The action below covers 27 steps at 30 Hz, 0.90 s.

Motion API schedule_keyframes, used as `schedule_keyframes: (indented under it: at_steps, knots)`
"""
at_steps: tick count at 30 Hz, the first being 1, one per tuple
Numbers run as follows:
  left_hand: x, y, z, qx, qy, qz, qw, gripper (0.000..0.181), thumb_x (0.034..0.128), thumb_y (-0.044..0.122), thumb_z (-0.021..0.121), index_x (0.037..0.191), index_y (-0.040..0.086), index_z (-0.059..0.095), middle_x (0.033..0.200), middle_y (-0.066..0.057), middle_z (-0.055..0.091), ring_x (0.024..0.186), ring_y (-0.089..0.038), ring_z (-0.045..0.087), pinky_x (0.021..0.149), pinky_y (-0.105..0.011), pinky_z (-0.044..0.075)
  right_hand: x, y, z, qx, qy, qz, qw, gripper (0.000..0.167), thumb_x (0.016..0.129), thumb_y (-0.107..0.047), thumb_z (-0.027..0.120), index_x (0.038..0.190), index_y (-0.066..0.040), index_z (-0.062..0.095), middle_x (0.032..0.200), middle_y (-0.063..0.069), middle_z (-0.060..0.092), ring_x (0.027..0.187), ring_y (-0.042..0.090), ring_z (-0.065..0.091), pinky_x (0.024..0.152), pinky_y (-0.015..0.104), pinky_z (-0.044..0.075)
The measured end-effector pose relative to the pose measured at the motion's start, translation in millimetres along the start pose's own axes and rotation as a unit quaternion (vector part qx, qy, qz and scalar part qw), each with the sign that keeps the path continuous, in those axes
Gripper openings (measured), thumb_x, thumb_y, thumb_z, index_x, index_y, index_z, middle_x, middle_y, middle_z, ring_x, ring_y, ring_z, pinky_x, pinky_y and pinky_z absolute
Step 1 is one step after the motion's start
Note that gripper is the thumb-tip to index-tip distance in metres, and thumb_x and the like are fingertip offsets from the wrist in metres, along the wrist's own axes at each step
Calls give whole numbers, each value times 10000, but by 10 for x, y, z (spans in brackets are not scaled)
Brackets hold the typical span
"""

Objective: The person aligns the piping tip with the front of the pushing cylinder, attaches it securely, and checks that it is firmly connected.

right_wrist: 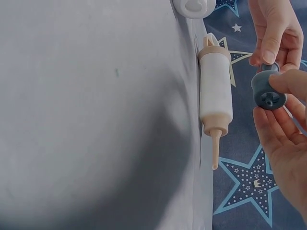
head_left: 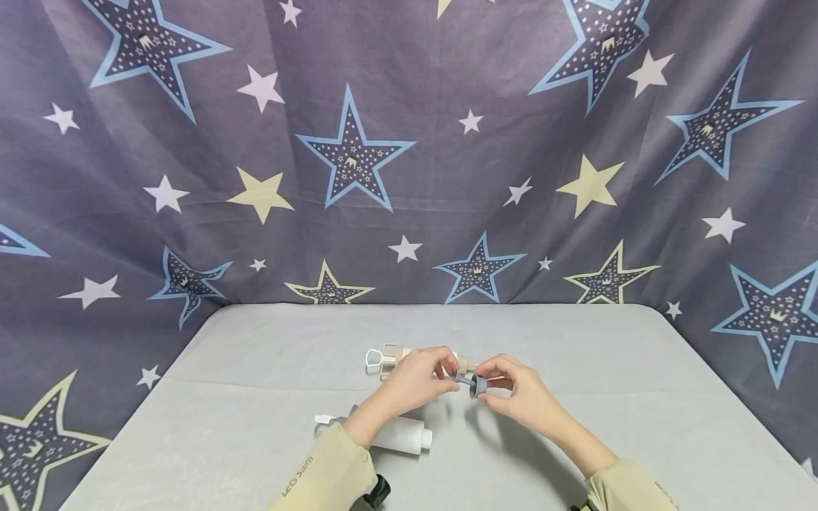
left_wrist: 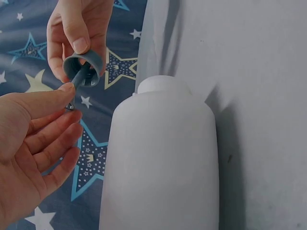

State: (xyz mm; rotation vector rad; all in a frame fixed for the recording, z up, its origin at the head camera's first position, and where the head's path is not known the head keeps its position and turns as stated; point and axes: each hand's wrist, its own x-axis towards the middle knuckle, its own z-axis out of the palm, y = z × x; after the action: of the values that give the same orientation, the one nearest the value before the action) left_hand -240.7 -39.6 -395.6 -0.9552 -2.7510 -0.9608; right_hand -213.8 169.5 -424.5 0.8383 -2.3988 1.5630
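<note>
Near the centre of the head view, just right of the middle, the left hand (head_left: 418, 376) and the right hand (head_left: 522, 394) meet over a small grey cap (head_left: 478, 386) with a thin stem (left_wrist: 79, 78). The left fingers pinch the end of the stem between thumb and fingertips; the right fingers grasp the cap's rounded body from the right. In the left wrist view the stem rises out of the cap's hollow side; whether cap and stem are one piece, I cannot tell. The right wrist view shows the cap's other end, with a small hub in it.

Below the left hand, left of centre in the lower part of the head view, a white bottle (head_left: 402, 434) lies on its side on the grey counter (head_left: 575, 341), its short neck pointing right. Behind the left hand and partly hidden by it lies a syringe-like tool (right_wrist: 216, 88) with a white barrel, beige collars and a narrow beige tip. A pale sleeve (head_left: 332, 472) with lettering enters at the bottom edge. A curtain (head_left: 441, 177) patterned with stars fills the upper frame.
</note>
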Motion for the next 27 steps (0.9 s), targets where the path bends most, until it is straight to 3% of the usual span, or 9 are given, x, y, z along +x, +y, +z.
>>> schedule_keyframes:
  at_steps: [7,15,21,27]
  knots:
    - [5,2,36,-146,-86,26,9999,204,743,242,731,900,181,616,825,92,632,704,-23,554,612,-156,426,9,-76,22,-16,-59,-109,9999,311,722,32,697,1012,16,584,992,126,619,914,197,612,831,286,503]
    - [-2,13,45,-232,-182,49,9996,203,751,261,725,914,207,617,857,105,639,729,-29,566,623,-154,434,31,-31,50,-7,-52,189,9998,321,739,-37,711,1035,-55,589,1012,68,628,928,151,612,856,289,491]
    - [4,5,48,-209,-158,149,9995,193,752,257,724,903,200,618,847,93,643,730,-45,577,620,-154,432,40,-60,69,-368,101,252,9990,316,739,-82,722,1028,-122,601,981,-5,646,912,123,612,863,304,483]
    - [10,-2,47,-206,-163,160,9995,182,751,254,722,892,207,617,833,93,641,723,-44,574,611,-153,424,31,-47,92,-209,164,221,9994,304,755,-80,708,1040,-77,601,983,46,649,906,171,615,861,361,482]
